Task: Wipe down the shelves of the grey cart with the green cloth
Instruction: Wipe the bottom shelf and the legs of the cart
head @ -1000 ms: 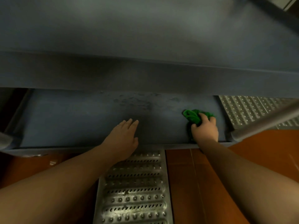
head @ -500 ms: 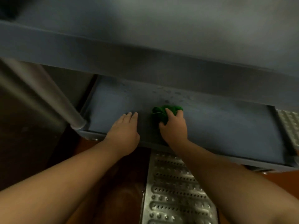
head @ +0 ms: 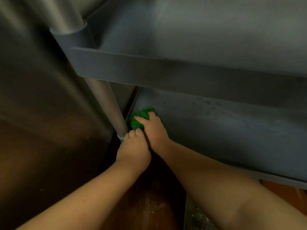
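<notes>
The grey cart's lower shelf (head: 224,130) shows under the upper shelf (head: 182,70), with dark smudges on its surface. The green cloth (head: 141,116) lies bunched in the lower shelf's left corner, beside the metal post (head: 108,107). My right hand (head: 153,128) grips the cloth, fingers curled over it and covering its near part. My left hand (head: 133,149) sits just in front of it at the shelf's corner by the post's foot, with its fingers bent over the shelf rim and touching the cloth's near edge.
A tall stainless-steel panel (head: 41,88) stands close on the left of the cart. Brown floor (head: 141,205) lies below my arms, with a perforated metal drain grate (head: 197,218) at the bottom right. The upper shelf overhangs the lower one.
My right hand has swept the cloth leftward along the lower shelf, from its right end to the left corner. My left hand has slid left to the corner and its fingers have curled.
</notes>
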{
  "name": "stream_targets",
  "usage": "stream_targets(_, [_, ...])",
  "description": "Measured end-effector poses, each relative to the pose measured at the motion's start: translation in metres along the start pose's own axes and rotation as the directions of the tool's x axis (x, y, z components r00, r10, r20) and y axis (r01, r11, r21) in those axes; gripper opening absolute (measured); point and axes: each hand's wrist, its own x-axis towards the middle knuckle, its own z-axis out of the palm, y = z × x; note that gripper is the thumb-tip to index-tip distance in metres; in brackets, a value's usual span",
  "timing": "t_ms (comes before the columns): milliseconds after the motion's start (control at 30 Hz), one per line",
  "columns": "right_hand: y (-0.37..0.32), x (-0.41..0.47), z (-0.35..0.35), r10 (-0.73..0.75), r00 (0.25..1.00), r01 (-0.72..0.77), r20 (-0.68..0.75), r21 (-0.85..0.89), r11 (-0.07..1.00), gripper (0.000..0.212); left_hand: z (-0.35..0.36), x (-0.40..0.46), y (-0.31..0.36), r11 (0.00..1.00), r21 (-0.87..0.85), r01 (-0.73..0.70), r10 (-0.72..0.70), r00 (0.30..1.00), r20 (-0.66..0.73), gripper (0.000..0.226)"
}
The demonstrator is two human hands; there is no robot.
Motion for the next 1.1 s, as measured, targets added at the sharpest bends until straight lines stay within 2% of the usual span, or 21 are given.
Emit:
stream_targets(67, [0.002, -0.003, -0.002, 0.041, 0.998, -0.043, -0.040, -0.061, 0.997, 0.047, 0.004, 0.002, -0.002, 0.999, 0.014, -0.040, 0.040, 0.999, 0.004, 0.078])
stream_targets(133, [0.009, -0.007, -0.010, 0.097, 0.992, -0.104, -0.083, -0.097, 0.990, 0.048, 0.007, 0.002, 0.002, 0.995, 0.048, -0.083, 0.081, 0.996, 0.037, 0.084])
stream_targets(500, [0.133, -0.093, -0.102, 0.346, 0.926, -0.371, -0.152, -0.181, 0.911, 0.057, 0.024, -0.008, 0.093, 0.973, 0.067, -0.221, 0.216, 0.974, 0.075, 0.081])
stream_targets(667, [0.200, -0.149, -0.153, 0.530, 0.839, -0.544, -0.123, -0.217, 0.811, 0.057, 0.041, -0.018, 0.156, 0.940, 0.076, -0.331, 0.318, 0.936, 0.148, 0.078])
stream_targets(833, [0.267, -0.210, -0.196, 0.600, 0.780, -0.625, -0.178, -0.204, 0.753, 0.055, 0.062, -0.023, 0.221, 0.921, 0.054, -0.385, 0.363, 0.902, 0.234, 0.079])
stream_targets(1100, [0.356, -0.282, -0.252, 0.687, 0.674, -0.732, -0.270, -0.118, 0.672, 0.053, 0.102, -0.041, 0.279, 0.893, 0.027, -0.450, 0.427, 0.862, 0.272, 0.081])
